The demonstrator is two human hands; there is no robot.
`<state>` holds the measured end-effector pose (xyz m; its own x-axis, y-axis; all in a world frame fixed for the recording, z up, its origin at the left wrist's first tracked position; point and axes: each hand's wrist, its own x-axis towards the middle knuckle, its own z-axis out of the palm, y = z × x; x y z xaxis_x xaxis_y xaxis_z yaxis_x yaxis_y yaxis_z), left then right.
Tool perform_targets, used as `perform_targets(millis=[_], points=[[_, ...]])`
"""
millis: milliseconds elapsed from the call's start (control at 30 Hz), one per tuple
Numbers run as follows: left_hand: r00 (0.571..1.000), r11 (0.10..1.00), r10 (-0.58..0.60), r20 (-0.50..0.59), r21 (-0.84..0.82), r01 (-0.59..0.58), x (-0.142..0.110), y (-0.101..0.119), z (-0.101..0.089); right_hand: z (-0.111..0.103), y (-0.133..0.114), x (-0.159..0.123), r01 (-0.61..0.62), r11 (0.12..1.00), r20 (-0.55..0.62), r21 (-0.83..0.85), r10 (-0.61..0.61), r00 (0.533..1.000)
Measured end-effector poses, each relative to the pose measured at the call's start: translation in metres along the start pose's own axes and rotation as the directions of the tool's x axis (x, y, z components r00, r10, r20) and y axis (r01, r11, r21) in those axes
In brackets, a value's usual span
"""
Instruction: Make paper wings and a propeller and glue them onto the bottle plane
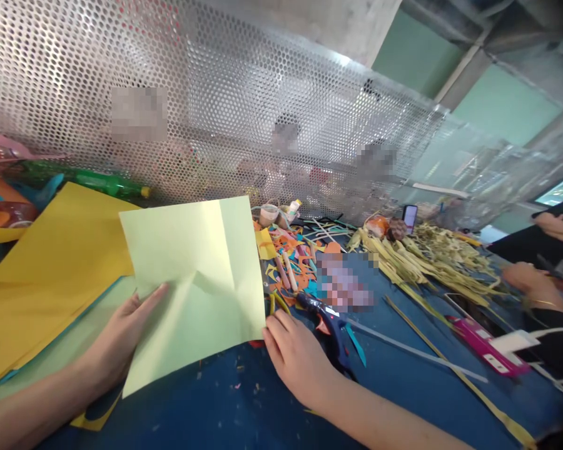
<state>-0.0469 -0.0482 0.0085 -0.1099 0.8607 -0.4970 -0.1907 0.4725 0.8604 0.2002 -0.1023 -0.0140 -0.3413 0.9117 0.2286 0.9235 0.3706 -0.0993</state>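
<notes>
A creased sheet of light green paper [201, 269] is held up between my two hands above the blue table. My left hand [122, 334] grips its left edge, with the thumb lying on the front and the other fingers mostly behind it. At the lower right edge, my right hand [293, 350] pinches the sheet. Just beyond my right hand lies a dark blue glue gun [331, 322]. Large yellow sheets [51, 275] lie to the left, partly over another pale green sheet [82, 337].
Colourful paper scraps [300, 262] lie behind the held sheet. Dried husk strips [417, 256] and a magenta box [488, 347] are at the right, near another person's hand [530, 281]. A green bottle [107, 182] lies by the perforated metal screen [244, 94].
</notes>
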Motion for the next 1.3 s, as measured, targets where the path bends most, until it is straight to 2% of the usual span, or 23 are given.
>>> perform_targets(millis=[200,367,467,700,767,800,867,933,1000,1033,1067,1133,1300], points=[[0.989,0.999,0.041,0.144,-0.041,-0.035,0.003,-0.004,-0.001,-0.004,0.005,-0.002,-0.099,0.995,-0.006,0.009,0.099,0.995],[0.995,0.998,0.019,0.096,-0.065,-0.013,0.002,-0.002,0.003,-0.001,0.008,0.001,-0.143,0.988,0.024,-0.055,0.144,0.989],[0.993,0.995,0.02,0.118,-0.104,-0.008,0.002,-0.001,0.003,0.002,0.012,0.003,-0.16,0.987,0.026,0.007,0.159,0.987],[0.98,0.974,0.082,0.181,-0.224,-0.04,0.011,-0.009,-0.003,0.001,0.016,0.006,-0.309,0.921,0.093,0.236,0.295,0.951],[0.975,0.971,0.086,0.204,-0.237,-0.036,0.012,-0.01,-0.004,-0.001,0.016,0.008,-0.37,0.821,0.113,0.434,0.358,0.927],[0.973,0.97,0.089,0.213,-0.242,-0.035,0.013,-0.01,-0.004,-0.002,0.015,0.009,-0.395,0.719,0.138,0.572,0.39,0.91],[0.971,0.969,0.09,0.223,-0.245,-0.034,0.012,-0.01,-0.004,-0.002,0.014,0.012,-0.399,0.4,0.203,0.825,0.449,0.87],[0.972,0.971,0.078,0.22,-0.238,-0.024,0.012,-0.01,-0.004,-0.001,0.012,0.014,-0.344,0.051,0.275,0.938,0.498,0.823],[0.975,0.973,0.071,0.21,-0.231,-0.021,0.011,-0.01,-0.004,0.001,0.01,0.015,-0.271,-0.198,0.336,0.942,0.529,0.78],[0.976,0.973,0.072,0.205,-0.228,-0.024,0.011,-0.01,-0.004,0.001,0.009,0.015,-0.24,-0.276,0.355,0.931,0.53,0.77],[0.977,0.974,0.074,0.202,-0.225,-0.027,0.01,-0.01,-0.004,0.002,0.007,0.014,-0.214,-0.324,0.363,0.922,0.525,0.77],[0.978,0.975,0.08,0.193,-0.217,-0.037,0.009,-0.01,-0.004,0.0,0.003,0.012,-0.202,-0.35,0.364,0.915,0.496,0.788],[0.981,0.977,0.089,0.174,-0.209,-0.051,0.006,-0.008,-0.002,-0.007,-0.009,0.004,-0.323,-0.29,0.41,0.901,0.32,0.854]])
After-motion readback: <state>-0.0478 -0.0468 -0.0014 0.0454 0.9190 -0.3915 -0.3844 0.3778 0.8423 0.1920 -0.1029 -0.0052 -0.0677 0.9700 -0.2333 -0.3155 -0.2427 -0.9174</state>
